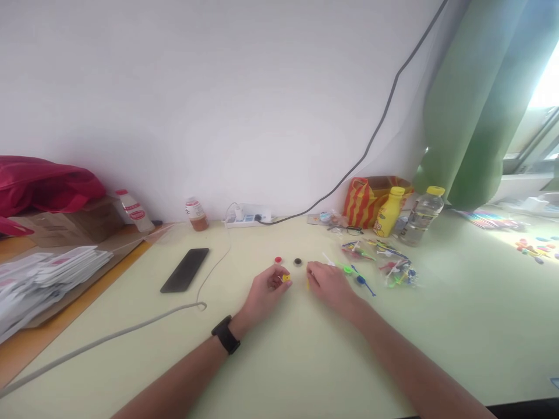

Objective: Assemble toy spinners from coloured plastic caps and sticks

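Observation:
My left hand (266, 293) rests on the pale green table (305, 361), fingers pinched on a small yellow disc (286, 278); a black watch is on that wrist. My right hand (329, 286) lies just to the right, fingers closed on a thin yellow stick (308, 284). Just beyond the hands lie a red disc (278, 259) and a dark brown disc (297, 262). To the right of my right hand lie a green piece (347, 269) and a blue piece with a stem (362, 281).
Clear bags of coloured plastic pieces (395, 269) lie at right, by a yellow bottle (388, 212), a clear water bottle (421, 216) and a striped bag (360, 202). A black phone (185, 269), grey cable (109, 337), power strip (247, 219), small bottle (197, 214), stacked packets (39, 276).

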{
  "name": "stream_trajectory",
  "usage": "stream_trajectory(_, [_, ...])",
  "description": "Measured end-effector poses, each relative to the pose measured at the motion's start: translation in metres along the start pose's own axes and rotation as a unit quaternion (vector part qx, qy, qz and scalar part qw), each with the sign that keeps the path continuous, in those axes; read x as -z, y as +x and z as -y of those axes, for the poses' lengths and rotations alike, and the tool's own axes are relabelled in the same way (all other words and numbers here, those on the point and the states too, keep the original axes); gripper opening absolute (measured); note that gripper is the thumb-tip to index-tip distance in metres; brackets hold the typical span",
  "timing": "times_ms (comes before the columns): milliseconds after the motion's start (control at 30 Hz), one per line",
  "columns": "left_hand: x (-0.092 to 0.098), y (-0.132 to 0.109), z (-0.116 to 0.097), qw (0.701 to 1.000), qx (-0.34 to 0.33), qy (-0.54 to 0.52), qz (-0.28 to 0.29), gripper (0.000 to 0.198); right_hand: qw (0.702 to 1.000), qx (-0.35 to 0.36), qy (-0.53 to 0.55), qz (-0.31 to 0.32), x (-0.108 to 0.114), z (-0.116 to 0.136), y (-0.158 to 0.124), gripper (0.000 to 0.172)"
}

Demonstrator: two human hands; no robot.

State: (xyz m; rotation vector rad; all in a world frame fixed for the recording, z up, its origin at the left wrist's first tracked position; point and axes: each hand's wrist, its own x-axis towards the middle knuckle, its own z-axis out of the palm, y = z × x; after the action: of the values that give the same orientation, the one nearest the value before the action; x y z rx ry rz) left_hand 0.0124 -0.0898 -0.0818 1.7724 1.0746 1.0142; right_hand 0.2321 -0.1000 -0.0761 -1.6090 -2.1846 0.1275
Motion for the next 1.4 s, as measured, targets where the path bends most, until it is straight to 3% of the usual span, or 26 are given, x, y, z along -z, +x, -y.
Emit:
stream_trajectory(100, [0.0,0.001,0.006,0.999,0.005,-0.045,0.001,0.026,0.993,-0.014,0.115,-0.036,0.005,0.002,-0.001,0.016])
stream_trajectory(233, [0.0,0.004,0.008,0.997,0.02,-0.076,0.009,0.032,0.96,0.008,0.274,-0.047,0.01,0.007,-0.001,0.012])
stream_trajectory(300, [0.001,0.004,0.006,0.996,0.028,-0.081,0.007,0.033,0.946,0.02,0.32,-0.056,0.011,0.01,-0.001,0.006])
stream_trajectory(433, [0.001,0.004,0.004,0.995,0.036,-0.091,0.011,0.036,0.927,0.004,0.365,-0.084,0.012,0.015,0.0,0.015])
stream_trajectory(833, [0.001,-0.001,-0.014,0.983,0.011,-0.158,0.087,0.035,0.861,0.013,0.508,-0.002,0.006,0.023,-0.003,0.025])
stream_trajectory(1033, [0.0,-0.003,-0.018,0.983,0.009,-0.157,0.098,0.034,0.877,0.015,0.481,0.016,0.007,0.026,-0.005,0.023])
stream_trajectory(1233, [0.001,-0.002,-0.016,0.989,-0.006,-0.131,0.075,0.03,0.903,-0.006,0.43,-0.013,0.004,0.021,-0.002,0.02])
stream_trajectory(1400, [0.002,-0.001,-0.011,0.991,-0.018,-0.118,0.055,0.028,0.88,-0.034,0.473,0.012,0.005,0.017,0.002,0.029])
